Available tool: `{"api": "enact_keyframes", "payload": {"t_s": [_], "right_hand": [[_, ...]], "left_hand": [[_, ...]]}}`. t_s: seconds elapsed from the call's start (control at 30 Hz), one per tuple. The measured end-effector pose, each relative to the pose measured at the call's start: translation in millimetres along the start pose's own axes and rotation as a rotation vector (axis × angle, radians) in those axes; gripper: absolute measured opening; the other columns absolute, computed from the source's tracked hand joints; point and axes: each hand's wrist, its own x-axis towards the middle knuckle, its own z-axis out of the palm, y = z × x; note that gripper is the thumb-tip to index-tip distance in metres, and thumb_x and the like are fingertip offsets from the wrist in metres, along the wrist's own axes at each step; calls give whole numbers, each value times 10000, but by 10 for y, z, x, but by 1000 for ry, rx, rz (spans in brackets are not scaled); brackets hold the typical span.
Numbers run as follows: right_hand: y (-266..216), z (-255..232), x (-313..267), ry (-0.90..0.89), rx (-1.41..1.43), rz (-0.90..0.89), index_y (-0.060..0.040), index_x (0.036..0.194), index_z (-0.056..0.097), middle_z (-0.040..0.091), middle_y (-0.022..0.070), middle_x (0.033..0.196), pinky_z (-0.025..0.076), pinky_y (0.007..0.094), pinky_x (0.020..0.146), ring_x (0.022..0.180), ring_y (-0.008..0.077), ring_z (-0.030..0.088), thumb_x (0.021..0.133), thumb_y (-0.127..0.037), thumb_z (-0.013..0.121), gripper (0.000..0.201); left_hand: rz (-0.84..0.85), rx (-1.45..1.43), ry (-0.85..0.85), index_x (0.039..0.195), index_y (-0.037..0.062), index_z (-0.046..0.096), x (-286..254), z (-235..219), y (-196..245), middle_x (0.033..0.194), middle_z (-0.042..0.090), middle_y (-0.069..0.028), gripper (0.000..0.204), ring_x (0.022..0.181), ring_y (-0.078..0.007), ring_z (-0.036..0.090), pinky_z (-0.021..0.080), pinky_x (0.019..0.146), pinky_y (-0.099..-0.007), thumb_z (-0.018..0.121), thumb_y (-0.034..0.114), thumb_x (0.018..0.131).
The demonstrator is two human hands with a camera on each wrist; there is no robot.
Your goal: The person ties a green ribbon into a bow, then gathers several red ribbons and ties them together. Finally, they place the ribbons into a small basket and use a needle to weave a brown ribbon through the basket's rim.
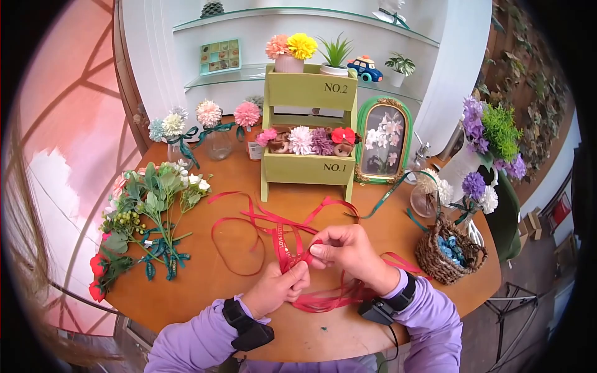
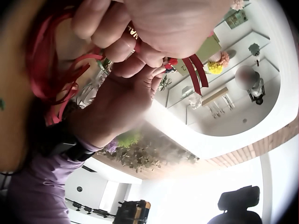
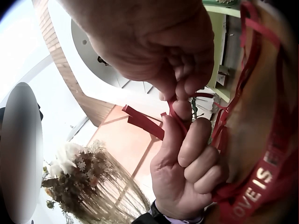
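Both hands meet above the front middle of the table, on a red ribbon (image 1: pixel 281 245) with pale lettering. The left hand (image 1: pixel 278 287) grips it with curled fingers, thumb on top. Just to the right, the right hand (image 1: pixel 349 253) pinches a folded part of the ribbon between thumb and fingers. In the right wrist view, short red ribbon ends (image 3: pixel 144 123) stick out beside the left thumb, and the left hand (image 3: pixel 187 172) touches the right hand (image 3: pixel 154 51). The fingers partly hide the ribbon between them. More red ribbon lies in loops on the table around the hands.
A green two-tier stand (image 1: pixel 311 169) with flowers is at the back middle, beside a framed picture (image 1: pixel 383 142). Artificial flowers (image 1: pixel 152 199) lie at left. A woven basket (image 1: pixel 449 264) is at right, near glass vases (image 1: pixel 424 202). The table's front edge (image 1: pixel 323 357) is near the body.
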Motion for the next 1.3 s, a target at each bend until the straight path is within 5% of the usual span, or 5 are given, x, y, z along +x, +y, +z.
{"api": "enact_keyframes", "payload": {"t_s": [0.23, 0.53, 0.67, 1.0, 1.3], "right_hand": [[65, -81, 66, -47, 146, -147, 15, 958, 673, 681, 95, 1000, 505, 292, 862, 911, 147, 639, 896, -52, 674, 91], [138, -105, 66, -65, 198, -12, -5, 911, 645, 614, 110, 1163, 498, 293, 853, 902, 129, 616, 907, -20, 643, 16], [40, -35, 28, -61, 249, -37, 1, 897, 629, 625, 114, 1144, 507, 280, 819, 891, 124, 619, 909, -9, 634, 17], [35, -44, 27, -155, 264, -7, 0, 867, 609, 630, 105, 1084, 485, 266, 814, 901, 120, 597, 916, -15, 623, 53], [135, 44, 15, -146, 40, -116, 3, 830, 556, 610, 38, 919, 492, 267, 787, 890, 112, 579, 905, 9, 638, 111]], "left_hand": [[28, 131, 89, 1161, -2, 587, 7, 10, 53, 736, 536, -21, 249, 499, -42, 381, 319, 455, -206, 477, 175, 1026], [-2, 183, 27, 1178, -36, 585, 13, -18, 36, 766, 598, -73, 268, 515, -75, 476, 400, 490, -226, 468, 146, 1020], [92, 243, 69, 1194, -44, 578, 39, -17, -7, 878, 657, -120, 305, 652, -135, 608, 511, 644, -276, 444, 177, 1033], [46, 256, -52, 1146, -56, 606, 65, -101, -129, 982, 673, -88, 321, 900, -124, 628, 505, 831, -260, 463, 208, 1035], [250, 46, 229, 1206, -44, 554, 116, -121, -82, 1154, 627, -118, 363, 1112, -209, 602, 474, 980, -344, 389, 244, 1060]]}}
